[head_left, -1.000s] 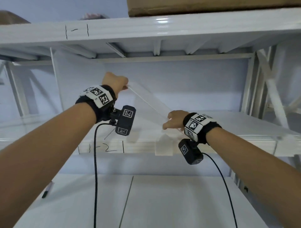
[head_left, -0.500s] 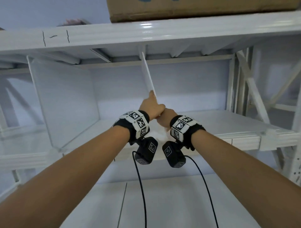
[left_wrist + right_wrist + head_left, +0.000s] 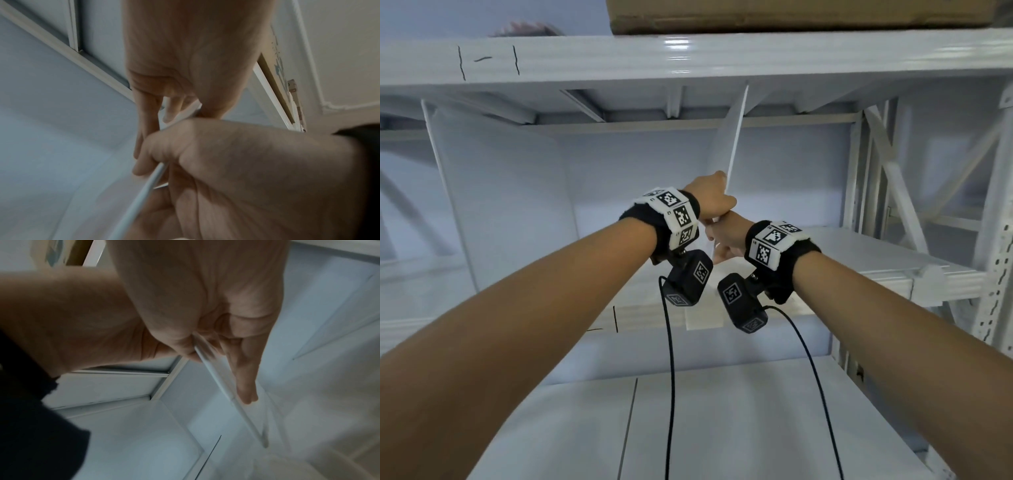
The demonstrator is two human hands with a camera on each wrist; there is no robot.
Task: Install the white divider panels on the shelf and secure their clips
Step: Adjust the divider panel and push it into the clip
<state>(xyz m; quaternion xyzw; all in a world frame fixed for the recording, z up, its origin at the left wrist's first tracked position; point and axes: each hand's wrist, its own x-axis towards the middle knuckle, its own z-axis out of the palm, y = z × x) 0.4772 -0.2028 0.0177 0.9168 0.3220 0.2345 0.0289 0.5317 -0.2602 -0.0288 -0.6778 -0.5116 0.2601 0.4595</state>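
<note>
Inside the shelf (image 3: 859, 246) bay, your left hand (image 3: 710, 200) and right hand (image 3: 726, 236) both pinch the front edge of a white divider panel (image 3: 734, 137), held upright. One panel (image 3: 500, 192) already stands at left; this one's clips look unsecured.

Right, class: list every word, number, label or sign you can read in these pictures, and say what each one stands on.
"| – |": black pen marks on the upper shelf beam.
"– |": black pen marks on the lower shelf edge, partly hidden by the left arm.
Square black-and-white code tags on both wristbands and wrist cameras: patterns, not readable text.
Print on the cardboard box: too blurred to read.
</note>
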